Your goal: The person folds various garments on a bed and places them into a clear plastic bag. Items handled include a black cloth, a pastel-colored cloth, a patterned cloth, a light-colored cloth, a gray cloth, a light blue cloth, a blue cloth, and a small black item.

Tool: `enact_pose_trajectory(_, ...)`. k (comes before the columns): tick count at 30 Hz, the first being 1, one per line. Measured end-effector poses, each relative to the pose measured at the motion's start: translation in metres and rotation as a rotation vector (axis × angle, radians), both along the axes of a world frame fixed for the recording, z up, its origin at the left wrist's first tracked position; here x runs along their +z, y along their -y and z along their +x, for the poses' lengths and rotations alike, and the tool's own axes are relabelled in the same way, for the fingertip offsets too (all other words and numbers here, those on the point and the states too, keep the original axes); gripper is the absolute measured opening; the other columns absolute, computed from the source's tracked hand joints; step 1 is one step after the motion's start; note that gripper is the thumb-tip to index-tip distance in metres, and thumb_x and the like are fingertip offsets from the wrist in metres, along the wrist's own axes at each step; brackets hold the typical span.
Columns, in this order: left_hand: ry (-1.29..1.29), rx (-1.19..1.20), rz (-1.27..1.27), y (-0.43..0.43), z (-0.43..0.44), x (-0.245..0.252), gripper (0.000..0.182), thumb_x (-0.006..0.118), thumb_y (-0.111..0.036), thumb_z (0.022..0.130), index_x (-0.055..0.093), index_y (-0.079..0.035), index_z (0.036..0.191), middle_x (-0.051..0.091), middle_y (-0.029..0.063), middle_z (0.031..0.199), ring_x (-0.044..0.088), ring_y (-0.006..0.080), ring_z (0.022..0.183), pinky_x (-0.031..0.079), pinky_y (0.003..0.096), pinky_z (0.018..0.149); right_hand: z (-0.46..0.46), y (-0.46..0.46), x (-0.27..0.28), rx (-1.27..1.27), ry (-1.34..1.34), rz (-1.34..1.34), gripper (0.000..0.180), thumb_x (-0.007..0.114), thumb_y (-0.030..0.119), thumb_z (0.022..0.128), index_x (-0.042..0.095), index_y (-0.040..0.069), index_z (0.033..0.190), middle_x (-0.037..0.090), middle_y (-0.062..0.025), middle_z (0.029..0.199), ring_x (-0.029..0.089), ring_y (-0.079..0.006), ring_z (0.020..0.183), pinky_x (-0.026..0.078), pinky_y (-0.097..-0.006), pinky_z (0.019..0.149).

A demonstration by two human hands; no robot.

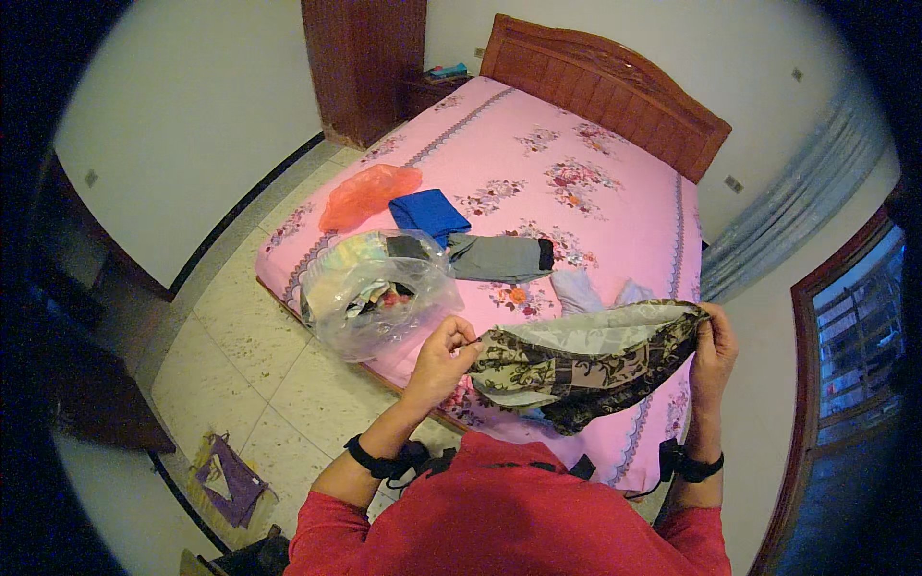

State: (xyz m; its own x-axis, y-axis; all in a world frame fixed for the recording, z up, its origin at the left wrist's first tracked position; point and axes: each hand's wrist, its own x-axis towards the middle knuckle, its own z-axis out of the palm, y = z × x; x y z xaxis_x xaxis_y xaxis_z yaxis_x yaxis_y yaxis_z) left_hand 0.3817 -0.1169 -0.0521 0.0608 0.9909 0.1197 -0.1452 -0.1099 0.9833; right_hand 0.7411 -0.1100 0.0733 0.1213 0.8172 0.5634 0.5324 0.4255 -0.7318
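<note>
A patterned garment [594,363] in black, brown and cream hangs stretched between my two hands over the near edge of the bed. My left hand [443,360] pinches its left end between thumb and fingers. The right end is gripped by my right hand [713,353]. Its upper edge gapes, and a pale inner side shows. Just beyond my left hand, a clear plastic bag [382,295] holds clothes of several colours. Grey folded trousers [500,258] with a black end lie past the garment, and pale grey cloth [575,291] is partly hidden behind it.
The bed [497,151] has a pink floral sheet and a wooden headboard [598,93]. A blue folded cloth [430,214] and an orange plastic bag [367,196] lie on it. A purple bag [232,481] rests on the tiled floor. A curtain [792,187] hangs at right.
</note>
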Motion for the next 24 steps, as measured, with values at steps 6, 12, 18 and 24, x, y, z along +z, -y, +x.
enact_pose_trajectory(6,-0.39,0.025,-0.028,-0.001,-0.01,-0.02,0.013,0.06,0.0,0.087,0.049,-0.007,0.087,0.047,-0.003,0.076,0.043,0.0052,0.068,0.038,0.0225,0.06,0.006,0.002,-0.005,-0.026,-0.006,0.073,0.017,0.05,0.007,0.101,0.064,-0.002,0.107,0.064,-0.0024,0.097,0.058,-0.0097,0.088,0.046,-0.0232,0.082)
enact_pose_trajectory(12,-0.323,0.191,-0.163,-0.017,-0.019,-0.029,0.012,0.06,-0.003,0.085,0.054,-0.004,0.096,0.055,0.0044,0.081,0.057,0.0139,0.074,0.047,0.0281,0.065,-0.009,0.005,0.011,-0.031,-0.001,0.064,0.016,0.049,0.001,0.098,0.063,-0.002,0.106,0.064,-0.0019,0.098,0.057,-0.0105,0.09,0.046,-0.024,0.083)
enact_pose_trajectory(18,-0.585,-0.019,0.638,-0.025,0.046,0.07,0.063,0.074,-0.015,0.08,0.046,-0.003,0.136,0.052,0.0196,0.131,0.053,0.034,0.12,0.043,0.0402,0.103,-0.074,-0.013,0.014,0.201,0.278,-0.029,0.016,0.059,-0.002,0.086,0.068,0.0,0.099,0.069,-0.0176,0.091,0.069,-0.0282,0.081,0.054,-0.0346,0.073)
enact_pose_trajectory(24,-0.545,-0.258,0.389,-0.045,0.093,0.105,0.054,0.066,-0.01,0.085,0.048,-0.009,0.136,0.066,0.0216,0.105,0.066,0.037,0.099,0.051,0.0415,0.085,-0.096,-0.022,-0.009,0.296,0.221,0.001,0.015,0.057,0.0,0.087,0.065,0.001,0.1,0.066,-0.0167,0.086,0.067,-0.0287,0.077,0.052,-0.0368,0.069)
